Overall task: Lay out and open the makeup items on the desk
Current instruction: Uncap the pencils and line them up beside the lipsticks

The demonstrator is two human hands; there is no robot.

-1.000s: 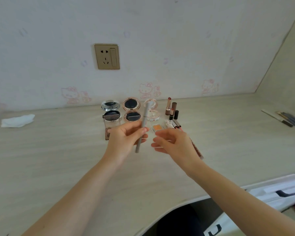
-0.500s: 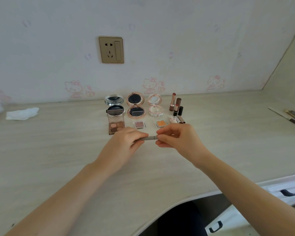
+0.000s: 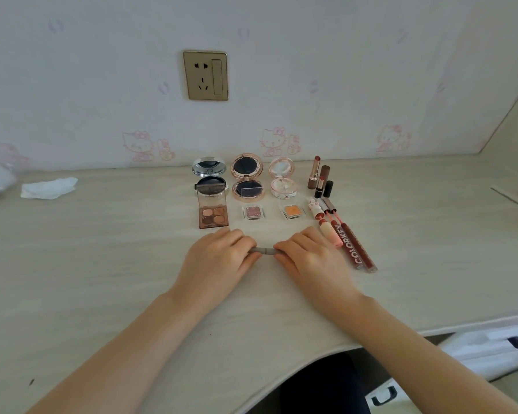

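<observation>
While both hands sit low on the pale wood-grain desk (image 3: 102, 264), I see, head view only, the left hand (image 3: 219, 258) and right hand (image 3: 308, 258) each pinching one end of a slim grey makeup pencil (image 3: 262, 251), held level just above the desktop. Behind it: open brown four-pan eyeshadow palette (image 3: 213, 215), three open round compacts, uncapped lipsticks (image 3: 319, 177). Dark red lip gloss tubes (image 3: 355, 249) lie just right of my right hand.
</observation>
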